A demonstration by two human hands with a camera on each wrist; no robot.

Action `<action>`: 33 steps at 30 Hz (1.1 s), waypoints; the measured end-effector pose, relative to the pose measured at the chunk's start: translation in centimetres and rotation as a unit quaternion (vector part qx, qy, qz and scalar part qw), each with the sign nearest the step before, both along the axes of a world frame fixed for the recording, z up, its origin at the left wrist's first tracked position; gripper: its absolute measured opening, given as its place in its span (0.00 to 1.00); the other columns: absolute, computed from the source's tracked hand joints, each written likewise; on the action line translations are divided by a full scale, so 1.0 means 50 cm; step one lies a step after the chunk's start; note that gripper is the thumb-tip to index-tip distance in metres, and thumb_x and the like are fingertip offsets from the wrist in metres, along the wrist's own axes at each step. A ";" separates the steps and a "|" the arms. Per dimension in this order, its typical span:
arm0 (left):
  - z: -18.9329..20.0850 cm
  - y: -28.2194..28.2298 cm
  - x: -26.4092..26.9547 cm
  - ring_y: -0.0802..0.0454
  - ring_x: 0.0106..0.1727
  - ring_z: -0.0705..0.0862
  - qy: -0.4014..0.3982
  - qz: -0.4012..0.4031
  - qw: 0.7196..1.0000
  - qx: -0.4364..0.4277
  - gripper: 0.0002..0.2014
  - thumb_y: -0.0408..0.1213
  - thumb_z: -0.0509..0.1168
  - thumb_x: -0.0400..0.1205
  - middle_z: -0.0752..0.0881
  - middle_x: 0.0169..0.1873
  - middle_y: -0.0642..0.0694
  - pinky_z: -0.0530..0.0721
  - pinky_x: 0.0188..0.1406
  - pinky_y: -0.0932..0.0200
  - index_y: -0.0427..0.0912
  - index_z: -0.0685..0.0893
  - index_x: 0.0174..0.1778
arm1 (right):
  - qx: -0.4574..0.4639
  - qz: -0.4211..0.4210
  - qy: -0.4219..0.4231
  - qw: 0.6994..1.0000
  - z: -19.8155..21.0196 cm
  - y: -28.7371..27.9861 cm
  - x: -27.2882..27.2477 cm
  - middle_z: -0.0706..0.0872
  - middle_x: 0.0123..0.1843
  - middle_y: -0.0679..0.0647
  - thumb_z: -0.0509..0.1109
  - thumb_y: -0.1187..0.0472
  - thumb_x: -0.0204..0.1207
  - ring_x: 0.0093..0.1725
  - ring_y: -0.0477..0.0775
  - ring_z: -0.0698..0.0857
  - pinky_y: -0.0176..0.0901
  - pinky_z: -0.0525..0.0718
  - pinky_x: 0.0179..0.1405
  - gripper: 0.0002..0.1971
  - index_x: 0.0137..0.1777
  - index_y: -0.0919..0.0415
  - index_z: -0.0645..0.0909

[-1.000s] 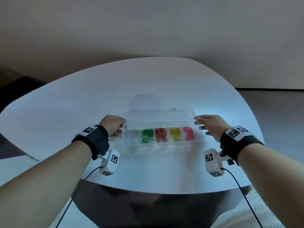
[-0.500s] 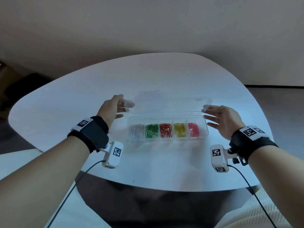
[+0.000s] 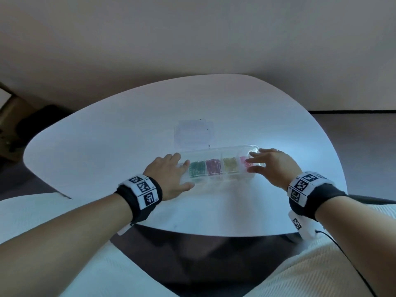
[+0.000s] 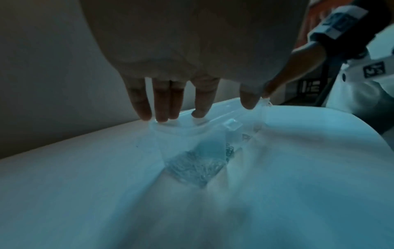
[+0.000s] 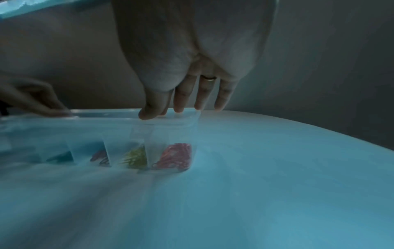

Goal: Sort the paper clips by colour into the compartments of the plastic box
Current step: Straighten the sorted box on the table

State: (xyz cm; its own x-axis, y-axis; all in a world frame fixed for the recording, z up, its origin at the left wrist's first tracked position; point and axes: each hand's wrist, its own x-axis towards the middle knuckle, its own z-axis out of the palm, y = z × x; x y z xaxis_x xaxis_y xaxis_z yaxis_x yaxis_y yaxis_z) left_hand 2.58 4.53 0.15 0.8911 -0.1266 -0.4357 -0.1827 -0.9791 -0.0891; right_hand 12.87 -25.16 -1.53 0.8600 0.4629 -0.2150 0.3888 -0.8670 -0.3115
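Note:
The clear plastic box (image 3: 218, 175) lies across the white table with its lid down. Green (image 3: 196, 169), red (image 3: 213, 167), yellow (image 3: 230, 165) and pink clips (image 3: 244, 160) each fill their own compartment. Silver clips (image 4: 192, 166) fill the left end compartment. My left hand (image 3: 171, 174) lies flat over the box's left end, its straight fingers (image 4: 164, 107) touching the lid (image 4: 187, 130). My right hand (image 3: 267, 166) rests on the right end, its fingertips (image 5: 179, 106) on the lid above the pink clips (image 5: 177, 155).
A faint clear plastic sheet or bag (image 3: 194, 133) lies on the table (image 3: 107, 146) just behind the box. The table's rounded front edge (image 3: 214, 233) is close to my lap. A wall stands behind the table.
The lid stood open half a second ago and is now down on the box. Both hands moved from its ends onto its top.

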 end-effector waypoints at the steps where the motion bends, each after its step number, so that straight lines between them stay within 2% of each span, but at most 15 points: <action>1: 0.004 -0.003 -0.002 0.45 0.75 0.65 0.014 -0.008 1.000 0.014 0.37 0.66 0.45 0.83 0.61 0.79 0.43 0.68 0.71 0.48 0.50 0.53 0.85 | -0.019 0.000 -0.002 1.000 0.009 0.008 0.002 0.79 0.73 0.39 0.70 0.43 0.77 0.74 0.48 0.75 0.45 0.73 0.71 0.15 0.64 0.37 0.84; 4: 0.014 -0.022 0.017 0.42 0.74 0.67 0.043 -0.002 0.998 0.047 0.35 0.58 0.53 0.85 0.60 0.78 0.41 0.76 0.62 0.48 0.44 0.52 0.84 | -0.110 0.022 -0.007 0.994 0.040 0.037 0.008 0.88 0.63 0.46 0.71 0.43 0.77 0.59 0.53 0.85 0.43 0.82 0.54 0.14 0.61 0.41 0.86; 6: 0.013 -0.043 0.036 0.40 0.68 0.73 0.047 0.006 0.997 0.067 0.30 0.48 0.59 0.86 0.66 0.72 0.38 0.79 0.52 0.48 0.37 0.61 0.80 | -0.150 0.032 -0.012 0.988 0.049 0.051 0.007 0.90 0.54 0.51 0.70 0.43 0.77 0.52 0.55 0.87 0.41 0.81 0.45 0.15 0.60 0.44 0.87; 9: 0.004 -0.068 0.050 0.40 0.57 0.81 0.052 -0.021 0.994 0.089 0.15 0.30 0.61 0.83 0.78 0.60 0.37 0.77 0.42 0.52 0.33 0.79 0.65 | -0.166 0.030 -0.016 0.985 0.048 0.054 -0.004 0.89 0.51 0.54 0.68 0.43 0.79 0.49 0.57 0.87 0.41 0.80 0.42 0.15 0.59 0.47 0.88; 11: -0.001 -0.081 0.048 0.41 0.55 0.82 0.070 -0.051 0.990 0.111 0.11 0.25 0.61 0.81 0.83 0.55 0.39 0.77 0.39 0.54 0.32 0.84 0.56 | -0.171 0.033 -0.016 0.985 0.048 0.053 -0.012 0.89 0.50 0.54 0.68 0.41 0.78 0.48 0.57 0.87 0.41 0.81 0.42 0.17 0.59 0.49 0.87; 13: -0.001 -0.094 0.045 0.39 0.57 0.81 0.081 -0.056 0.988 0.120 0.09 0.25 0.61 0.80 0.83 0.54 0.38 0.76 0.37 0.52 0.32 0.84 0.53 | -0.184 0.048 -0.012 0.982 0.048 0.053 -0.016 0.89 0.51 0.53 0.69 0.38 0.76 0.49 0.57 0.87 0.42 0.83 0.43 0.20 0.61 0.49 0.86; 16: -0.005 -0.104 0.038 0.37 0.61 0.78 0.066 -0.040 0.992 0.104 0.11 0.37 0.63 0.80 0.80 0.59 0.35 0.75 0.38 0.50 0.35 0.83 0.54 | -0.223 0.080 -0.035 0.971 0.046 0.055 -0.026 0.89 0.52 0.53 0.71 0.45 0.77 0.49 0.57 0.87 0.43 0.84 0.44 0.16 0.61 0.50 0.84; 19: -0.003 -0.105 0.029 0.30 0.68 0.73 0.055 -0.010 0.994 0.092 0.19 0.44 0.63 0.81 0.75 0.66 0.30 0.79 0.56 0.44 0.34 0.80 0.61 | -0.238 0.082 -0.074 0.965 0.039 0.057 -0.039 0.88 0.46 0.53 0.68 0.52 0.80 0.46 0.58 0.87 0.40 0.79 0.38 0.11 0.59 0.52 0.82; 21: 0.003 -0.108 0.024 0.28 0.71 0.71 0.051 -0.002 0.994 0.098 0.22 0.44 0.62 0.81 0.70 0.72 0.28 0.77 0.63 0.42 0.33 0.78 0.66 | -0.227 0.068 -0.085 0.968 0.029 0.053 -0.052 0.88 0.44 0.53 0.65 0.55 0.80 0.44 0.59 0.87 0.40 0.75 0.35 0.10 0.60 0.52 0.80; 23: 0.003 -0.111 0.023 0.27 0.72 0.70 0.052 -0.004 0.993 0.104 0.22 0.44 0.61 0.82 0.66 0.76 0.27 0.75 0.66 0.41 0.33 0.78 0.68 | -0.215 0.054 -0.090 0.971 0.018 0.051 -0.062 0.88 0.42 0.53 0.63 0.57 0.80 0.40 0.59 0.85 0.40 0.75 0.33 0.10 0.60 0.53 0.78; 26: 0.002 -0.115 0.026 0.26 0.74 0.68 0.067 -0.007 0.990 0.120 0.23 0.44 0.60 0.82 0.62 0.78 0.25 0.74 0.68 0.40 0.34 0.77 0.69 | -0.233 0.032 -0.098 0.967 0.010 0.062 -0.071 0.85 0.37 0.51 0.62 0.61 0.78 0.33 0.58 0.77 0.40 0.69 0.29 0.08 0.56 0.54 0.78; 29: 0.004 -0.119 0.030 0.26 0.75 0.67 0.070 -0.011 0.989 0.131 0.25 0.44 0.59 0.84 0.59 0.79 0.24 0.74 0.69 0.41 0.33 0.74 0.73 | -0.255 0.022 -0.085 0.963 0.019 0.074 -0.074 0.72 0.28 0.49 0.62 0.67 0.77 0.31 0.58 0.75 0.39 0.65 0.25 0.09 0.54 0.56 0.78; 31: 0.006 -0.118 0.026 0.27 0.76 0.66 0.059 -0.003 0.990 0.125 0.27 0.43 0.58 0.84 0.58 0.80 0.24 0.74 0.69 0.42 0.33 0.69 0.77 | -0.246 0.021 -0.076 0.966 0.029 0.081 -0.075 0.69 0.26 0.49 0.62 0.69 0.76 0.31 0.58 0.76 0.39 0.69 0.27 0.11 0.54 0.57 0.80; 33: -0.004 -0.108 0.017 0.29 0.79 0.62 0.050 0.057 0.992 0.101 0.33 0.43 0.60 0.84 0.53 0.81 0.25 0.76 0.67 0.42 0.31 0.58 0.81 | -0.232 0.016 -0.075 0.970 0.029 0.088 -0.079 0.75 0.30 0.50 0.61 0.70 0.76 0.33 0.57 0.78 0.41 0.72 0.31 0.13 0.55 0.57 0.81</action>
State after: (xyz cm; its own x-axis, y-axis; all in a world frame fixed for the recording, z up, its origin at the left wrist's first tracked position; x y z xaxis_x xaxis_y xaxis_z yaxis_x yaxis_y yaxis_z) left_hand 3.43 -0.89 -0.04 0.8453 0.0717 -0.5294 -0.0895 -0.9579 -0.2726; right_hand 8.94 -20.78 -0.07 0.8847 0.3722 -0.2806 0.4278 -0.8874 0.1717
